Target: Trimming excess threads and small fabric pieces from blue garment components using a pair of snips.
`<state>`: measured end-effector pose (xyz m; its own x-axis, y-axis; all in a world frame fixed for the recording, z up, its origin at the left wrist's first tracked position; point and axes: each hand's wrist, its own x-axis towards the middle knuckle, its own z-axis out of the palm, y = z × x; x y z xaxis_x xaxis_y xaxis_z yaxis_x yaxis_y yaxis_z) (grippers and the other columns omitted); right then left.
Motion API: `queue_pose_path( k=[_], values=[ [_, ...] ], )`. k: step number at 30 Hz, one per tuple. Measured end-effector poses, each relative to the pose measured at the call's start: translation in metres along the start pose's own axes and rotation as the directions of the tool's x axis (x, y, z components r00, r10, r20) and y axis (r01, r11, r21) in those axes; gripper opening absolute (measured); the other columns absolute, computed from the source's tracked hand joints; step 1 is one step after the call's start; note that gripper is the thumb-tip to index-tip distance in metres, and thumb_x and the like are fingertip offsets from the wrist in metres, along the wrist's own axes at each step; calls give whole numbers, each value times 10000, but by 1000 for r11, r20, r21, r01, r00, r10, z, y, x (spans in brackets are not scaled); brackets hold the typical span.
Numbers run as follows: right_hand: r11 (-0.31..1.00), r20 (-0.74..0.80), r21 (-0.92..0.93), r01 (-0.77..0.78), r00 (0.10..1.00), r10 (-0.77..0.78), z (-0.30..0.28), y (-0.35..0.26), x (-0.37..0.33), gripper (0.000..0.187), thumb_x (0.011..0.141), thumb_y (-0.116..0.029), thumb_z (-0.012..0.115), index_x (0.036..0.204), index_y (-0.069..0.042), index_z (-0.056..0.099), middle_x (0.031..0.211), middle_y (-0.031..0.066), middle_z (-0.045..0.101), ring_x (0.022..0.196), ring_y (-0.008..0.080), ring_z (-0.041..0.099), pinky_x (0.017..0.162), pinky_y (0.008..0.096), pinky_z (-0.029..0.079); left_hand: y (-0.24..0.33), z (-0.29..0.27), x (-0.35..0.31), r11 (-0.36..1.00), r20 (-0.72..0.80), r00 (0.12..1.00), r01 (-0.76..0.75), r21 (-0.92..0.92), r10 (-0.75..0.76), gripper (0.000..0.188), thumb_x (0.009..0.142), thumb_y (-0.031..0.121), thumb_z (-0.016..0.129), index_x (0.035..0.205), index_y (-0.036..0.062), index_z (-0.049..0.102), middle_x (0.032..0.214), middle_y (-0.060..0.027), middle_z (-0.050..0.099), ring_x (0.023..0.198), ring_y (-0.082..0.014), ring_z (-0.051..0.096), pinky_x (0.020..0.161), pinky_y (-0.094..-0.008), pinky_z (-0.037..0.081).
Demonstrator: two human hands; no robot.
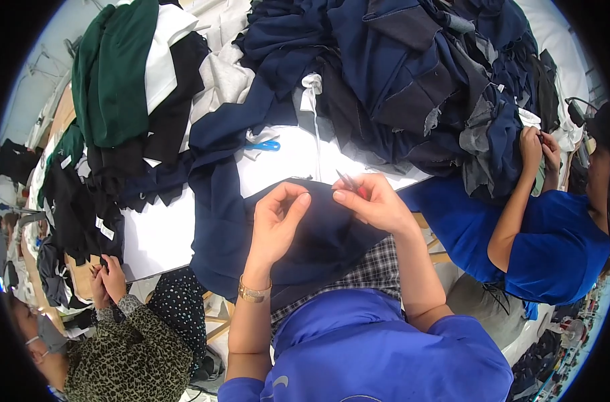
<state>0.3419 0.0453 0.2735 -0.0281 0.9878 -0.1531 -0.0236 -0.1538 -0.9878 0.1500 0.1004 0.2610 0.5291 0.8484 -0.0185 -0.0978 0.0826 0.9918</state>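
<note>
A navy garment [328,231] lies across my lap and the table's near edge, beneath both hands. Thumb and forefinger of my left hand [278,224] come together in a pinch just above the garment; anything between them is too small to make out. In my right hand [380,204] I hold small thread snips [348,181], their dark pointed blades showing past my fingers and a bit of red at the handle. The tips point up and to the left, apart from the left hand. The fabric edge runs between the two hands.
A large heap of navy garments [399,74] fills the far side of the white table [159,231]. Green garments [117,80] are piled far left. A blue-handled tool [268,145] lies beside a white cord [317,144]. Co-workers sit left, in leopard print [127,355], and right, in blue [553,244].
</note>
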Motion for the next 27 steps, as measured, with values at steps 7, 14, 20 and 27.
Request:
queue_pose_path(
  k=[7,14,20,27],
  values=[
    [997,4,-35,63,998,-63,-1,4,1,142,887,-137,610,954,-12,607,691,-56,546,513,-9,425,434,158,305,-1,0,0,1000,-10,1000,7,22,-7,105,898,107,591,905,2,589,813,32,566,738,-26,477,677,-173,386],
    [993,-21,-84,77,997,-79,-2,-1,2,116,893,-121,585,940,-16,600,720,-58,537,526,-8,418,445,157,300,-2,1,3,999,-10,1000,-22,31,22,101,901,105,584,910,4,586,816,34,562,732,-23,470,670,-171,382],
    [985,-287,39,170,946,-152,3,4,6,128,918,-162,547,926,-48,604,607,-49,477,423,5,380,380,183,268,-11,-9,1,964,-143,989,-7,264,47,158,879,131,603,974,5,596,822,-30,607,768,-118,557,727,-235,436],
    [933,-704,-179,312,621,-343,-35,21,-17,197,909,-119,570,1058,8,601,842,68,637,390,-1,395,346,157,272,-14,-78,-62,375,-432,843,305,875,322,496,773,304,707,1153,32,539,1123,-207,536,1050,-368,501,876,-432,417]
  ],
)
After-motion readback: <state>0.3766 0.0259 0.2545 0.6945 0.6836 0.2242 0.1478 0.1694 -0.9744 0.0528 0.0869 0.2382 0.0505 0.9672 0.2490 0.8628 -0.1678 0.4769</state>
